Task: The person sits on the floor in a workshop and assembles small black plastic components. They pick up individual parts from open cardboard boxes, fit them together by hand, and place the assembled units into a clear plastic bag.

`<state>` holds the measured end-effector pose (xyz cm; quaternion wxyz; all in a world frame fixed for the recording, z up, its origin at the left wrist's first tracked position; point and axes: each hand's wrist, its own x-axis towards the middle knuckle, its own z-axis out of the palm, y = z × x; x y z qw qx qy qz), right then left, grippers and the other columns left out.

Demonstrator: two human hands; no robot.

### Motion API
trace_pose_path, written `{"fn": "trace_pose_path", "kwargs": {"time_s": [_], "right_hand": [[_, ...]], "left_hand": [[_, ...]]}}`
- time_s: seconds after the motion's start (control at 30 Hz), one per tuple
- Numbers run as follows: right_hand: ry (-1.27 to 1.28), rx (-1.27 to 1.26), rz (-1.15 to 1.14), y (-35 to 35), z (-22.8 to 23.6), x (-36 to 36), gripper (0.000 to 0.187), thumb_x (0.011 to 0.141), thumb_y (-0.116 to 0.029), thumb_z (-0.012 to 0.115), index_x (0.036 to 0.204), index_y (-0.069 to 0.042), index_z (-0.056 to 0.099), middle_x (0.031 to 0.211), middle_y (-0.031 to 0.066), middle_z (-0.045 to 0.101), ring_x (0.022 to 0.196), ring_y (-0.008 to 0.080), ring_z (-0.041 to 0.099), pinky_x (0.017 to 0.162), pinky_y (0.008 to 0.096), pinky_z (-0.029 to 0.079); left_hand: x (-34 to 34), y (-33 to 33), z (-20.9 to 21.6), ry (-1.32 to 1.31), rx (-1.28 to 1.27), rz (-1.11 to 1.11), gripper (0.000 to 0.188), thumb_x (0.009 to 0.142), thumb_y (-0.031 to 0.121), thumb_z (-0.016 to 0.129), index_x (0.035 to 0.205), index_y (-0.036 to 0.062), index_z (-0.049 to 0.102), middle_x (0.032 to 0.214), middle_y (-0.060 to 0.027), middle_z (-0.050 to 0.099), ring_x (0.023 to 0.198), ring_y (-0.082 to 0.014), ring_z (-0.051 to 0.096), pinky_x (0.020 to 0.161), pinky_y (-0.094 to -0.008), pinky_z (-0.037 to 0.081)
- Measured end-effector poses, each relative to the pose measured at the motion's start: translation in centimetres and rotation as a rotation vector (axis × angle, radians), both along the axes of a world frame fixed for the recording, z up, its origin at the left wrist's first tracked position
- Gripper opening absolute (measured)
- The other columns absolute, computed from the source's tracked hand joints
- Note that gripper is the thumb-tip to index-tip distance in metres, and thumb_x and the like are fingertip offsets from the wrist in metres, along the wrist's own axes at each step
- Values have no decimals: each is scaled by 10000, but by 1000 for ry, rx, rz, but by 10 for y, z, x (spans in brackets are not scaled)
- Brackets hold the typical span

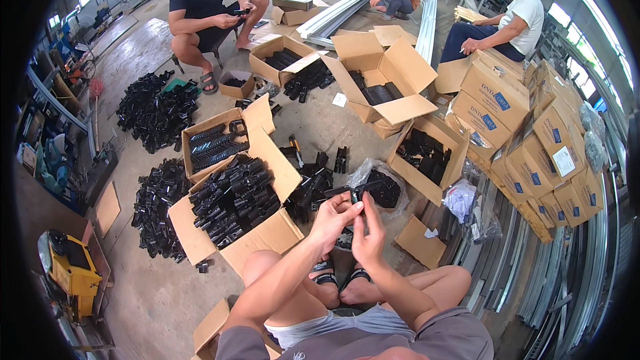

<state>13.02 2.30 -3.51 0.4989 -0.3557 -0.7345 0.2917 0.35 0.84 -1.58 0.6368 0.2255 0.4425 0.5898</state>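
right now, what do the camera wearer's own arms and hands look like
The left hand and right hand are both bare, with no gloves. The forearms are uncovered too, and no watch, bracelet or cable can be seen on them. Short, dark grey sleeves cover the upper arms, plain as far as they show.

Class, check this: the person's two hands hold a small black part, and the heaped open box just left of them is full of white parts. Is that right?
Not quite: in the head view, the heaped open box is full of black parts, not white ones. The left hand and right hand do hold a small black part.
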Motion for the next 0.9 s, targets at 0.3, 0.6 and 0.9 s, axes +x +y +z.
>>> {"fn": "trace_pose_path", "kwargs": {"time_s": [0.3,0.6,0.9], "right_hand": [[-229,238,143,12,9,17,479,994,-156,491,1424,55,487,1456,229,508,1416,422,387,1156,502,289],[686,-802,391,35,15,25,538,1045,-359,504,1446,-9,427,1213,108,620,1103,198,610,928,356,489],[688,-808,238,36,28,39,265,959,-96,661,1205,-9,614,980,48,684,861,118,664,754,251,512]], "left_hand": [[-20,-4,9,-178,28,-58,297,905,71,734,1175,28,620,1026,-36,686,941,-125,662,850,-300,564],[-18,-6,10,-147,95,-164,306,866,34,763,1147,50,644,1013,-35,683,908,-156,660,818,-311,563],[-16,-9,21,-61,70,-187,342,880,45,748,1186,6,600,1080,-75,688,1002,-182,673,847,-307,549]]}}
